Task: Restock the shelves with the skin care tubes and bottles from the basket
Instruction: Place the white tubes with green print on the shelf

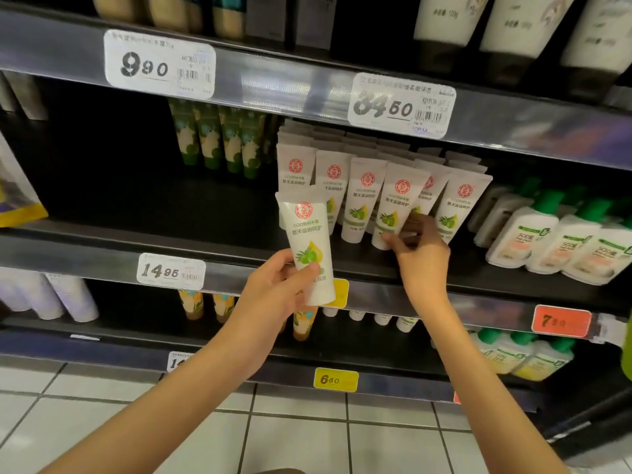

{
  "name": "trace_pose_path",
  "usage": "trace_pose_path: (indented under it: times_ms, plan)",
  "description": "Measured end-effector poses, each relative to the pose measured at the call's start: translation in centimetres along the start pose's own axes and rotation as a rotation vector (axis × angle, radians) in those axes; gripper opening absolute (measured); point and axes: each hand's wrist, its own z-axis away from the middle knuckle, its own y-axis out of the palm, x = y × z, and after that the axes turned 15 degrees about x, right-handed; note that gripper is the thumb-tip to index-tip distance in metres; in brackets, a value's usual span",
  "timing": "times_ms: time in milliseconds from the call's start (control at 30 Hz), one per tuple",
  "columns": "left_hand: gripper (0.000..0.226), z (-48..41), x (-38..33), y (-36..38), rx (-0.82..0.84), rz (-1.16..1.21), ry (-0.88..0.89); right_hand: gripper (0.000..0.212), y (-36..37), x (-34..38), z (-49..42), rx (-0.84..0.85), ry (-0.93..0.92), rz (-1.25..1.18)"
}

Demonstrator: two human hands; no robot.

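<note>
One white tube (309,248) is held up in front of the middle shelf (205,249), just left of the stock of matching tubes (359,196) that stands there in rows. It carries a round red emblem near the top, lines of grey-green characters beneath it, and a picture of green olives with a yellow drop.

The left hand (273,285) grips this tube by its lower half: the fingers (286,260) curl round behind it and the thumb lies across the printed front. The right hand (419,248) reaches into the front row, where its thumb and fingers pinch the lower end of a leaning tube (393,206); the hand is blurred, so the hold is hard to read closely.

Further left on the same shelf, set well back, stand green tubes (219,138). To the right lie white bottles with green caps (554,241). A white price tag reading 14.95 (171,271) sits on the shelf edge, and a yellow tag (340,292) shows just behind the bottom of the held tube. The held tube covers part of the leftmost front-row tube.

Its long axis runs nearly upright, the flat crimped end on top and tipped a little leftward, the round cap end down, the label facing the camera.
</note>
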Motion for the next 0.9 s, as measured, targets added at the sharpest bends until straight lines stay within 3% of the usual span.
trace_pose_path:
  times_ms: [67, 200, 233, 400, 533, 600, 900]
  plan:
    - [0.026, 0.0, -0.3, 0.1, 0.029, 0.047, 0.001, 0.036, 0.0, 1.0, 2.2, -0.071, -0.054, -0.052]
    - [0.037, -0.2, -0.3, 0.9, 0.089, 0.021, 0.018, 0.047, 0.9, 3.4, 7.3, 0.378, -0.163, -0.106]
    - [0.037, -0.4, -0.3, 1.2, 0.099, 0.027, 0.011, 0.045, 1.1, 3.6, 7.9, 0.422, -0.166, -0.077]
    - [0.045, -1.2, -0.3, 2.3, 0.204, 0.057, -0.067, 0.034, -0.6, 2.6, 7.3, 0.328, -0.082, -0.129]
    - [0.039, -1.1, 0.1, 2.1, 0.237, 0.019, -0.119, 0.033, -3.1, 0.0, 4.2, 0.018, 0.036, -0.136]
    - [0.029, -0.9, 0.5, 1.7, 0.242, 0.027, -0.110, 0.035, -4.0, -1.1, 2.5, -0.054, 0.104, -0.059]
    - [0.028, -1.2, 1.0, 0.6, 0.214, 0.075, -0.082, 0.038, -3.4, -2.8, -0.5, -0.023, 0.087, 0.091]
